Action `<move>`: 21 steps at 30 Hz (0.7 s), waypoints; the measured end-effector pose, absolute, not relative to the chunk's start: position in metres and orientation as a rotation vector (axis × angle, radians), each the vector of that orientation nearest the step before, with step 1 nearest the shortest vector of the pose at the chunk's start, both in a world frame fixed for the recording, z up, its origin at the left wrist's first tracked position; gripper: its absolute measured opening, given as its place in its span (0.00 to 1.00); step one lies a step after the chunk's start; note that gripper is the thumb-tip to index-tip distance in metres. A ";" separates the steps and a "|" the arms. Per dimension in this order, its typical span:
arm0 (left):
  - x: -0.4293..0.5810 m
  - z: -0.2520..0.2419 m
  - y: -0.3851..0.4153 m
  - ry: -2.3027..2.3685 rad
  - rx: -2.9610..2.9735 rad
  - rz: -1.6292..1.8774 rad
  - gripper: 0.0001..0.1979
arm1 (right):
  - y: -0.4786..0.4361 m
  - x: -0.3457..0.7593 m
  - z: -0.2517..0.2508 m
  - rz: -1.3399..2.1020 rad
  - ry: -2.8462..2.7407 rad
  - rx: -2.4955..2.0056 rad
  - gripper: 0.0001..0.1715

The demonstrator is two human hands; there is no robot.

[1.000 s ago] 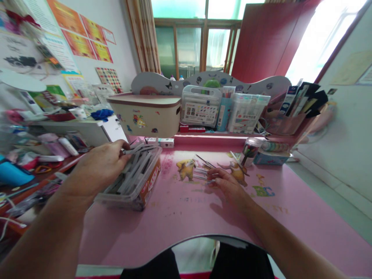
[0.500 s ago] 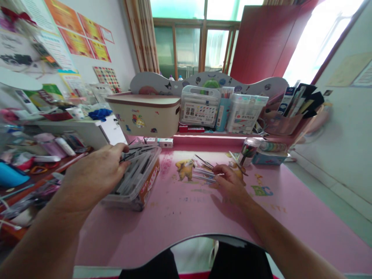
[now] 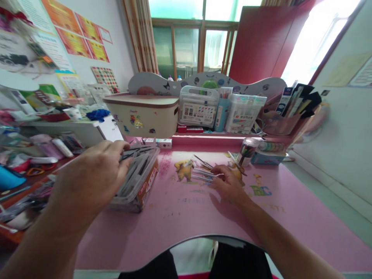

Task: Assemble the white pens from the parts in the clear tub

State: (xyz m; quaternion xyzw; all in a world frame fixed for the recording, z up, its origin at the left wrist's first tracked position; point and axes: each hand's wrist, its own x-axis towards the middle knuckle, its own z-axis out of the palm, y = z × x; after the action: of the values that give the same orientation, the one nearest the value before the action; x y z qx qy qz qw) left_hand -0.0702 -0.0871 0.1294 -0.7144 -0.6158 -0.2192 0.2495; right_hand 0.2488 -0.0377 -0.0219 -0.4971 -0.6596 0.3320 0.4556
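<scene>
My left hand point(image 3: 90, 182) is closed over the clear plastic tub point(image 3: 138, 207) with an orange label. Its thumb and forefinger pinch thin dark-tipped pen refills point(image 3: 125, 155) at the tub's top; the other fingers are hidden behind the hand. Many more slim grey refills fill the tub. On the pink desk, my right hand point(image 3: 228, 184) has its fingers bent down onto the ends of several pale, thin pen refills point(image 3: 203, 175) lying side by side. Another dark refill point(image 3: 203, 161) lies at an angle just beyond them.
A clear jar point(image 3: 248, 151) of pens and a blue box point(image 3: 269, 157) stand at the desk's right rear. A lidded cream bin point(image 3: 142, 120), marker cases point(image 3: 199, 108) and a pink pen holder point(image 3: 281, 124) line the shelf. Clutter covers the side table point(image 3: 43, 170) at left.
My left hand has lifted slightly and come nearer, its thumb still by the refills at the tub's top. My right hand stays almost in place on the desk refills.
</scene>
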 end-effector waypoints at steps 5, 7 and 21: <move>-0.018 0.114 -0.105 -1.332 -2.177 -0.713 0.13 | -0.032 0.253 -0.025 0.281 -1.850 -1.440 0.11; 0.009 0.096 -0.107 -1.261 -2.400 -0.668 0.12 | -0.031 0.254 -0.025 0.199 -1.944 -1.513 0.11; 0.087 0.021 -0.077 -1.257 -2.807 -0.397 0.19 | -0.036 0.252 -0.015 0.493 -2.136 -1.471 0.04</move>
State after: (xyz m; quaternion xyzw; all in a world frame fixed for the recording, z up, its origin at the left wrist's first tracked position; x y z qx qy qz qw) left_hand 0.0873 -0.0771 0.0211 -0.9050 -0.4052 -0.1281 0.0202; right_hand 0.2516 -0.0358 -0.0149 -0.5398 -0.7838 0.1810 0.2480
